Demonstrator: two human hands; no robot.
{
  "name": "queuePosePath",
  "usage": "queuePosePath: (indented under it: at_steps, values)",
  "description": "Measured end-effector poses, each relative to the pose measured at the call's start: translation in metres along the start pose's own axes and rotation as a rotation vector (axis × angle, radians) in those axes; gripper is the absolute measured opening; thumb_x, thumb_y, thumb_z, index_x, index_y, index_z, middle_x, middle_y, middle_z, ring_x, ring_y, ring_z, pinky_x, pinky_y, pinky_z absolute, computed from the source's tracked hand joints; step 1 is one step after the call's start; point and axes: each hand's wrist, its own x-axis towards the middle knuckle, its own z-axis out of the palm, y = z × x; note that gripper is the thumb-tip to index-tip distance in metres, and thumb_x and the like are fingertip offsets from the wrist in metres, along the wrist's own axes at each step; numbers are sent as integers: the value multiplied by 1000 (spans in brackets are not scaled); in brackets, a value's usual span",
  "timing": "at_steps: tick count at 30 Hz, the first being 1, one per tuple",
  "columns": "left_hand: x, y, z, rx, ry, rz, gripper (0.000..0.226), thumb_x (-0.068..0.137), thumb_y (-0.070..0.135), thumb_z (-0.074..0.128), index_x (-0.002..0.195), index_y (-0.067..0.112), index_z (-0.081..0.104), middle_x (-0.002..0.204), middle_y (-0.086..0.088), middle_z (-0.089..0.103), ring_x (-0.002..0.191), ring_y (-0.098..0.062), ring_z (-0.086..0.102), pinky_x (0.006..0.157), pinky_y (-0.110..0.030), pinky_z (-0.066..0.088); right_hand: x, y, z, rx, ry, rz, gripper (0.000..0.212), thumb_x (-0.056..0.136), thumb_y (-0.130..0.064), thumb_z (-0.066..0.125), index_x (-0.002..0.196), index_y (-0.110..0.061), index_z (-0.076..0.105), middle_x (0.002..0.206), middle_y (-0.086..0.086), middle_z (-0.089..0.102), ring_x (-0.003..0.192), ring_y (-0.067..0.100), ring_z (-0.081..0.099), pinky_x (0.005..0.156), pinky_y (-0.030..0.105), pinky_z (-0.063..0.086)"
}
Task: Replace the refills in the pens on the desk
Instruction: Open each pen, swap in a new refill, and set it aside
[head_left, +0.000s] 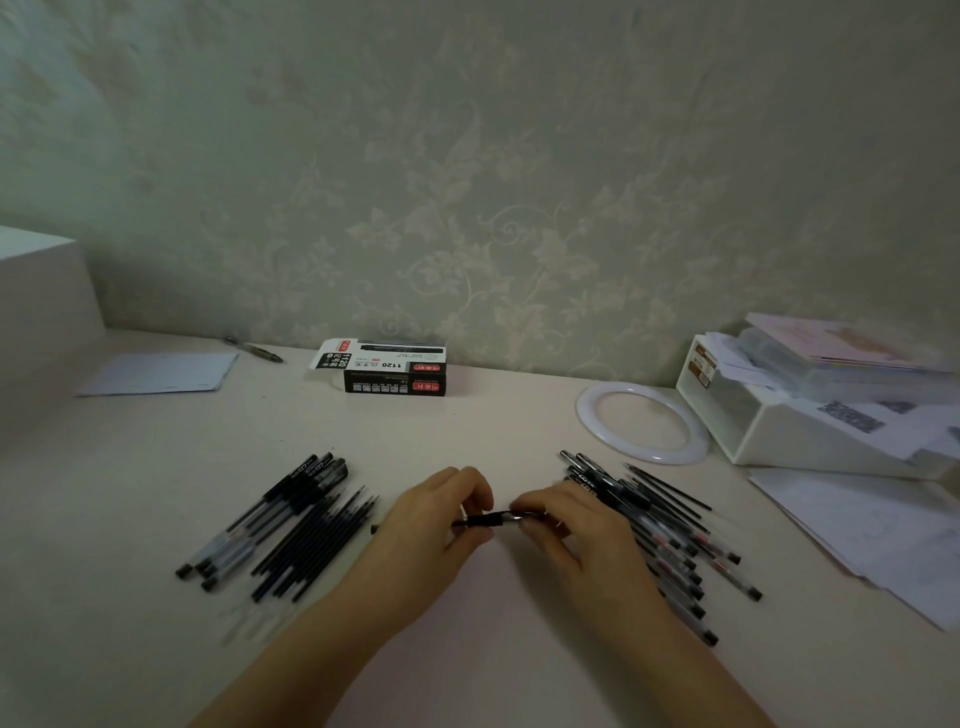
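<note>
So the whole thing is coming down to one line: the pen (493, 519) is lying crosswise in front of the person, long axis running left to right, just above the counter (467, 426) and dead centre between the two piles. The left hand (441, 514) is curling its fingers round the dark grip section, and the right hand (550, 519) is pinching the metal-looking tip end, so each grip is clamped on its own half of the same pen. Both are equally near, basically touching each other at the joint.

My guess is they're unscrewing or screwing the tip, so any pull has to go straight along that left-right axis or the refill inside binds. Can't tell whether a refill is in there right now, too blurry.

Loose refills (317, 545) are lying beside the left hand, next to some pens (270, 514), so that hand is nearer for grabbing one. The bigger pen heap (670, 540) is sitting under the right wrist.
</note>
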Motion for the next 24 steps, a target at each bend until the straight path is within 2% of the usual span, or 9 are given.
queuePosePath:
  at_steps: [3,8,14,19,24]
  values:
    - [0,1,-2,20,-17,50,17,87,19,68,87,27,53,88,14,53,78,-4,54,69,-20,46,1,-1,-2,38,12,-5,16,88,-6,69,101,-13,75,93,-7,67,85,0,60,78,11,44]
    - [0,0,-2,-2,-1,67,9,86,20,70,86,23,62,84,12,57,76,-5,56,68,-23,47,0,1,-3,40,26,-17,13,87,-7,71,96,-14,77,87,-12,68,83,-2,61,74,7,43]
    - [-1,1,2,-49,24,48,8,86,19,71,83,23,65,81,13,60,76,-3,58,67,-16,47,0,2,-5,57,19,-23,13,87,-7,71,95,-15,78,86,-13,71,82,-1,63,74,9,45]
    - [0,2,4,-48,5,46,6,86,17,69,83,20,66,82,11,60,76,-5,57,70,-27,49,0,5,-5,82,6,-19,14,86,-7,71,94,-15,79,84,-11,71,80,2,64,72,13,47]
    - [-1,3,4,-69,0,58,5,86,16,70,83,19,66,83,9,61,77,-6,59,71,-29,50,0,7,-5,80,8,-35,14,85,-7,72,94,-16,79,83,-8,72,77,3,63,70,17,49]
